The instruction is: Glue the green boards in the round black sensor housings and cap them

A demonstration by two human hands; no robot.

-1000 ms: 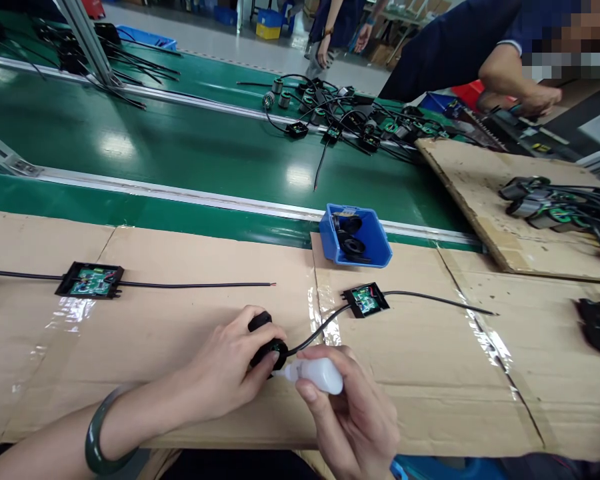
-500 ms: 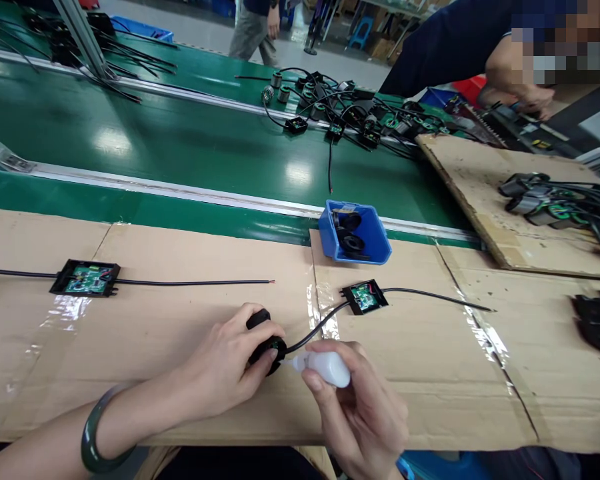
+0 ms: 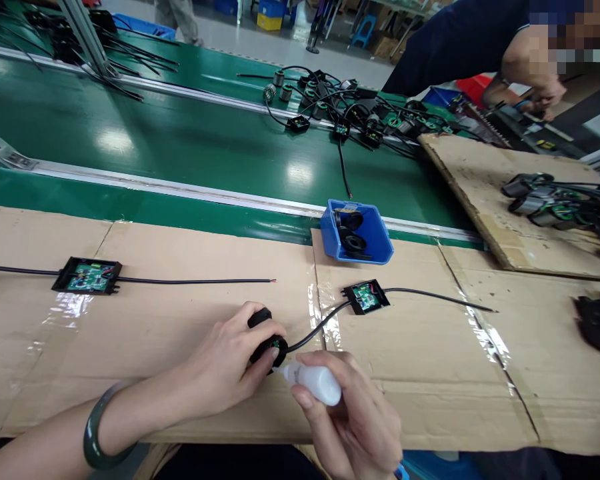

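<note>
My left hand (image 3: pixel 243 353) is closed around a round black housing (image 3: pixel 261 319) on the cardboard, with its thumb and fingers at the rim. Between the fingers and thumb of my right hand (image 3: pixel 353 407) is a small white squeeze bottle (image 3: pixel 316 381). Its narrow tip points left and reaches the lower edge of the housing; whether it touches, I cannot tell. From the housing a black cable (image 3: pixel 314 333) runs up to an open black box with a green circuit board (image 3: pixel 366 297). A second cable leaves that box to the right.
Left of my hands lies another open circuit-board box (image 3: pixel 89 276) with cables. A blue bin (image 3: pixel 357 233) of black rings stands beyond my hands. Cabled parts (image 3: pixel 350 110) are heaped across the green conveyor (image 3: pixel 180 147). At right, a co-worker's arm (image 3: pixel 530 73) reaches over a cardboard sheet (image 3: pixel 480 200).
My right hand and the squeeze bottle have shifted slightly down and left along the housing's edge. My left hand keeps its hold. A person in the background has moved left.
</note>
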